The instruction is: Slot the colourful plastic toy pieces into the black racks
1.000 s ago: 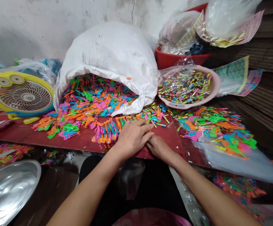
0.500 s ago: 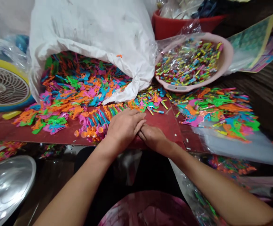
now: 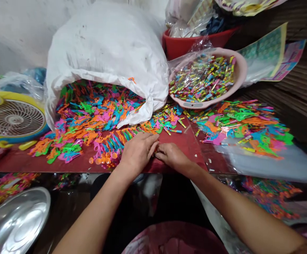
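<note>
My left hand (image 3: 139, 151) rests at the front of the red tabletop (image 3: 185, 141), its fingers curled and closed. The fingertips of my right hand (image 3: 172, 155) are pinched together close beside it. A small orange bit shows between the two hands; the rest of what they hold is hidden. Just left of my left hand lies a lined-up row of colourful plastic pieces (image 3: 111, 143), with round orange cup-shaped ends (image 3: 107, 160) at its near end. Behind the hands lie small printed tubes (image 3: 175, 131) and loose plastic pieces.
A white sack (image 3: 108, 46) spills plastic pieces (image 3: 95, 113) behind. A pink basin (image 3: 241, 70) holds many printed tubes. More pieces (image 3: 248, 123) lie right on clear plastic bags (image 3: 272, 164). A yellow fan (image 3: 16, 120) stands left; a metal bowl (image 3: 43, 208) sits below the table edge.
The view has shifted, showing more wall above. My right fingers have drawn slightly away from my left hand, and a bit of orange now shows between them.
</note>
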Motion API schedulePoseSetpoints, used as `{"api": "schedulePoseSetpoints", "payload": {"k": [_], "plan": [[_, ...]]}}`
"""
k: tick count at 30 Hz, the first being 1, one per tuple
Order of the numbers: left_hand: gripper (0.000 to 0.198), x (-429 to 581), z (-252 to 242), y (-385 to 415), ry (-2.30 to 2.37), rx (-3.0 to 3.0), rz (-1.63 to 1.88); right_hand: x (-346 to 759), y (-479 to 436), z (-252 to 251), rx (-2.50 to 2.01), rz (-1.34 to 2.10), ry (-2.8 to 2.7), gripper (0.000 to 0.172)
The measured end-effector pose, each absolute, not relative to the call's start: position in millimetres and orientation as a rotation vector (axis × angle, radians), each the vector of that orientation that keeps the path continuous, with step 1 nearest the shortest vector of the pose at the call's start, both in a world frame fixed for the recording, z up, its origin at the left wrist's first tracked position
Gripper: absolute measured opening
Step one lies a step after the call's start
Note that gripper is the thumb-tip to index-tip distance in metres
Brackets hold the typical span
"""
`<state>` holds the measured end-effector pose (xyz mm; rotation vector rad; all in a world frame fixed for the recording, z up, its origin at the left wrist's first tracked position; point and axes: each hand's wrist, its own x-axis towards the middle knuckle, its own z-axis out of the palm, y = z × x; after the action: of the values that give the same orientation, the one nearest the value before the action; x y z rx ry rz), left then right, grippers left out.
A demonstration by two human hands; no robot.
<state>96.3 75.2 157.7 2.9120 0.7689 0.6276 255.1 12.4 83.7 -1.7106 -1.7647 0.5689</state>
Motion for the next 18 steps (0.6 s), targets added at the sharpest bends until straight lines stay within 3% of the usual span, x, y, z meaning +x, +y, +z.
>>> {"api": "schedulePoseSetpoints", "payload": {"k": [11, 14, 18], "plan": [[0.028, 86, 171, 63, 0.838, 3.009, 0.716, 252, -13, 86, -1.819, 0.325, -1.749, 0.014], [0.038, 81, 159, 43, 1.169, 2.942, 0.985, 240, -20, 86, -1.978, 0.157, -1.887, 0.015], [0.066, 76, 115, 14, 1.518, 2.662, 1.513, 213, -22, 81, -2.054, 0.054, -1.897, 0.013]]}}
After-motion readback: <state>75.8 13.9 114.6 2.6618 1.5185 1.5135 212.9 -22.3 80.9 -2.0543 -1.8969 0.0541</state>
